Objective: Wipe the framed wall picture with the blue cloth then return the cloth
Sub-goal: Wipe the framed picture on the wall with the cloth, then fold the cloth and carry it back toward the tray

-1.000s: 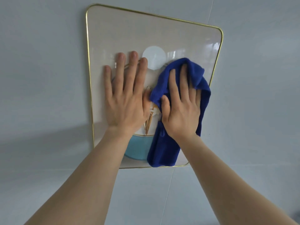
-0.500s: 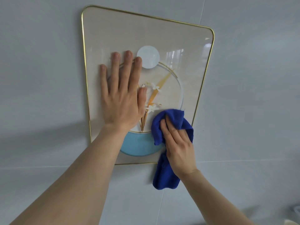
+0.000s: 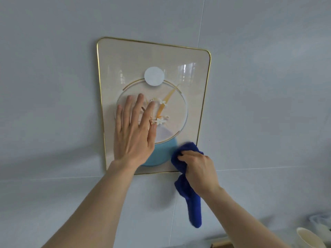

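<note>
Wall (image 3: 53,86): pale grey-blue panels, filling nearly the whole view; thin seams are running across low down and up the right side, and soft shadows of the arms are lying on it at the left.

Surface (image 3: 268,237): only a narrow grey strip is showing at the near right corner. A cream cup (image 3: 309,238) is standing there, cut off by the frame edge. A brown box-like edge (image 3: 221,245) just left of it and a pale crumpled thing (image 3: 320,219) at the far right are too blurred and cropped to identify.

Picture (image 3: 154,56): hanging on the wall, rounded corners, thin gold frame. Cream ground, white disc near the top, a large ring enclosing white flowers and yellow leaves, a light blue rounded shape at the bottom. Its glossy face is reflecting window light. The lower left part is hiding behind the left hand, the lower right corner behind the cloth.

Left hand (image 3: 133,138): lying open against the picture, fingers (image 3: 138,104) straight and slightly spread, thumb alongside.

Right hand (image 3: 198,170): at the picture's lower right corner, fingers curled and closing around the cloth; their tips are tucking out of sight into it.

Cloth (image 3: 194,206): deep blue, bunched in the right hand. Its upper wad is overlapping the picture's bottom right corner; the loose tail is hanging below the frame in front of the wall, somewhat blurred.
</note>
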Tool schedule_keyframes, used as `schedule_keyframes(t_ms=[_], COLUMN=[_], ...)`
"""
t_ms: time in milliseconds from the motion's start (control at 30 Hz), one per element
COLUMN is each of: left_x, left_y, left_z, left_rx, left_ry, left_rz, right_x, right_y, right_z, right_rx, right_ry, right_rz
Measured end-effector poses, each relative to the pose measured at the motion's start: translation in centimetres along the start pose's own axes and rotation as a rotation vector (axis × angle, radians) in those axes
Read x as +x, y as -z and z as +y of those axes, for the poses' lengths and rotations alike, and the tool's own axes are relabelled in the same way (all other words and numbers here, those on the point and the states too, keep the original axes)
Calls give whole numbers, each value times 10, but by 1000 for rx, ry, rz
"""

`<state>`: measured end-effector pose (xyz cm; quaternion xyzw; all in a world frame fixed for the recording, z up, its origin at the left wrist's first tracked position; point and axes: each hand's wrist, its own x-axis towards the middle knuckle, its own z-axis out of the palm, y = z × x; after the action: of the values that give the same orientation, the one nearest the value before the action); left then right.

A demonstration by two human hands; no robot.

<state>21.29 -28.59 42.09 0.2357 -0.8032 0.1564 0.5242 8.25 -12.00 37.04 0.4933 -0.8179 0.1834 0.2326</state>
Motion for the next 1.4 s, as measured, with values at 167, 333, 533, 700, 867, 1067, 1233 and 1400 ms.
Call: schedule_keyframes(t_ms=[167, 333, 533, 700, 867, 1067, 1233, 1400], left_x=[-40, -67, -84, -96, -99, -97, -99, -103], left_y=[21, 42, 59, 66, 72, 77, 78, 78], left_z=[15, 35, 59, 68, 61, 59, 54, 43], left_rx=[-156, -550, -867, -866, -1025, -1231, -1244, -1233], left_ry=[21, 244, 478, 501, 642, 929, 1023, 1091], left_rz=[-86, -466, -892, -1005, -856, -671, -559, -586], right_x=[-22, -17, -17, -20, -21, -43, -60, -63], right_y=[17, 47, 82, 90, 90, 81, 60, 53], right_z=[-1, -13, -31, -42, -44, -48, -48, -54], right_rx=[198, 459, 757, 1020, 1133, 1172, 1351, 1298], right_ry=[-236, -426, -586, -711, -777, -843, -808, -812], right_rz=[-11, 65, 63, -3, -8, -435, -460, -305])
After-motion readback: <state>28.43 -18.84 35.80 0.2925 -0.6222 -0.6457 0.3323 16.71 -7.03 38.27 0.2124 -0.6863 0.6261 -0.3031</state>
